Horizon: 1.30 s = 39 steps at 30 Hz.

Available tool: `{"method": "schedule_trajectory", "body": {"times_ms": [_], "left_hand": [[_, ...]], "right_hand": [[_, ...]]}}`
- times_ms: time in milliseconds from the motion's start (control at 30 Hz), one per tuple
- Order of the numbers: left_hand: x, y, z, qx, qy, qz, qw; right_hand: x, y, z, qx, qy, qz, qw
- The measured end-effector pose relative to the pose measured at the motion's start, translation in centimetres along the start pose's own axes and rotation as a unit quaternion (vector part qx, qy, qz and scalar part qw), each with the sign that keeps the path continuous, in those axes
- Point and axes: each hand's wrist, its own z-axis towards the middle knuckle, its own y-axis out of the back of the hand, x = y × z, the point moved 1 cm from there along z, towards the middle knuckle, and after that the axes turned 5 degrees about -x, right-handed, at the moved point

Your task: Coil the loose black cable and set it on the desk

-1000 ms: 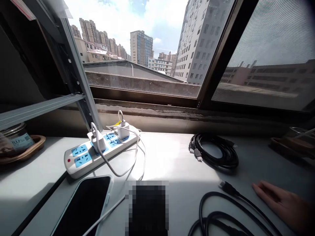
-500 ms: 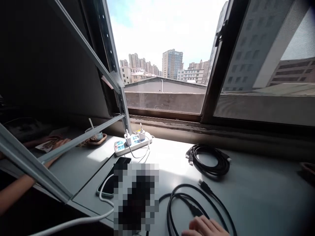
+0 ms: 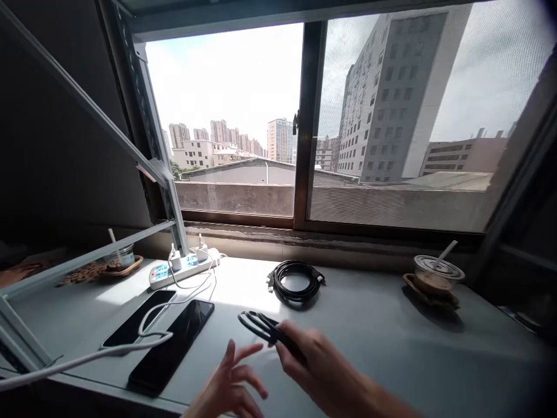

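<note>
My right hand (image 3: 311,363) is closed around a looped black cable (image 3: 261,326), lifted a little above the grey table (image 3: 391,342). Its loops stick out to the left of my fingers. My left hand (image 3: 230,386) hovers just below and left of the cable, fingers spread and holding nothing. A second black cable (image 3: 296,280), coiled, lies on the table farther back near the window.
Two dark phones (image 3: 172,342) (image 3: 139,325) lie at the left with a white charging cable (image 3: 148,325) across them. A white power strip (image 3: 185,268) sits by the window. A lidded drink cup (image 3: 437,276) stands at the right, another cup (image 3: 119,258) at the left behind a metal frame (image 3: 87,255).
The view pulled back and turned right. My right hand took the loose black cable off the table and gathered it into loops. My left hand came into view.
</note>
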Motion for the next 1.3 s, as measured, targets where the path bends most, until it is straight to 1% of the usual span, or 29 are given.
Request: {"method": "schedule_trajectory", "body": {"times_ms": [33,67,100,133,200,233,300,333,400,467,533,600,633,667,700,733,767,800,833,867,900,933,1000,1067,1133,1200,1233,1300], "left_hand": [[-2.4,-1.1,0.1,-0.011,-0.058,-0.021,0.998],[-5.0,-2.1,0.1,-0.021,-0.124,-0.038,0.991],[-7.6,-3.1,0.1,-0.027,-0.176,-0.048,0.983],[-10.1,-3.9,0.0,-0.027,-0.210,-0.053,0.976],[-14.4,-5.3,0.0,-0.001,-0.238,-0.046,0.970],[-16.1,-5.9,0.1,0.010,-0.244,-0.041,0.969],[-18.8,-6.6,0.1,0.032,-0.276,-0.031,0.960],[-19.8,-6.8,0.1,0.042,-0.300,-0.030,0.953],[-21.2,-6.8,-0.1,0.055,-0.342,-0.046,0.937],[-22.1,-6.1,-0.1,0.050,-0.358,-0.093,0.928],[-22.5,-4.8,0.1,0.050,-0.360,-0.158,0.918],[-22.7,-3.1,0.9,0.076,-0.366,-0.209,0.904],[-22.7,-2.2,1.5,0.091,-0.365,-0.218,0.900],[-22.6,-1.3,2.3,0.096,-0.358,-0.213,0.904],[-22.5,-0.4,3.3,0.082,-0.347,-0.196,0.913],[-22.5,0.4,4.3,0.049,-0.338,-0.173,0.924],[-22.4,1.1,5.2,0.001,-0.341,-0.150,0.928],[-22.4,1.7,6.0,-0.052,-0.358,-0.132,0.923],[-22.5,2.2,6.6,-0.099,-0.389,-0.121,0.908],[-22.6,2.4,7.0,-0.135,-0.428,-0.118,0.886],[-22.7,2.6,7.2,-0.155,-0.467,-0.118,0.863],[-22.8,2.5,7.2,-0.164,-0.497,-0.120,0.844],[-23.0,2.2,6.9,-0.168,-0.530,-0.128,0.821],[-23.0,1.5,6.3,-0.179,-0.534,-0.148,0.813],[-22.7,0.3,5.8,-0.196,-0.531,-0.169,0.807],[-22.2,-1.3,5.4,-0.184,-0.528,-0.157,0.814],[-22.0,-2.2,5.2,-0.163,-0.524,-0.137,0.824],[-21.4,-4.0,5.0,-0.096,-0.498,-0.078,0.858]], "right_hand": [[0.9,1.1,0.2,-0.036,0.025,-0.002,0.999],[1.7,2.0,0.4,-0.068,0.054,-0.018,0.996],[2.4,2.8,0.6,-0.093,0.079,-0.035,0.992],[3.0,3.4,0.8,-0.119,0.098,-0.052,0.987],[4.1,4.6,1.5,-0.151,0.101,-0.069,0.981],[4.7,5.1,2.0,-0.157,0.090,-0.065,0.981],[5.6,6.3,3.0,-0.162,0.069,-0.049,0.983],[6.0,6.9,3.6,-0.173,0.062,-0.041,0.982],[6.4,8.2,4.7,-0.223,0.067,-0.019,0.972],[6.2,9.6,5.5,-0.286,0.074,0.035,0.955],[5.6,10.9,6.2,-0.359,0.084,0.104,0.924],[4.5,12.0,6.5,-0.449,0.102,0.148,0.875],[3.9,12.6,6.6,-0.490,0.114,0.159,0.849],[3.1,13.1,6.8,-0.524,0.129,0.165,0.826],[2.4,13.5,6.9,-0.550,0.143,0.165,0.807],[1.6,13.9,7.1,-0.570,0.156,0.159,0.791],[0.8,14.3,7.3,-0.589,0.168,0.146,0.777],[0.1,14.7,7.5,-0.608,0.177,0.129,0.763],[-0.6,15.1,7.7,-0.625,0.180,0.113,0.751],[-1.1,15.5,7.9,-0.640,0.179,0.100,0.741],[-1.4,15.7,8.1,-0.647,0.173,0.093,0.737],[-1.7,15.9,8.3,-0.650,0.165,0.093,0.736],[-1.6,16.0,8.4,-0.642,0.147,0.115,0.743],[-1.0,15.6,8.4,-0.623,0.135,0.158,0.754],[-0.1,14.8,8.2,-0.593,0.133,0.204,0.767],[0.8,13.6,8.2,-0.548,0.140,0.217,0.795],[1.3,12.8,8.3,-0.514,0.145,0.213,0.818],[2.0,11.3,8.6,-0.423,0.155,0.192,0.872]]}}
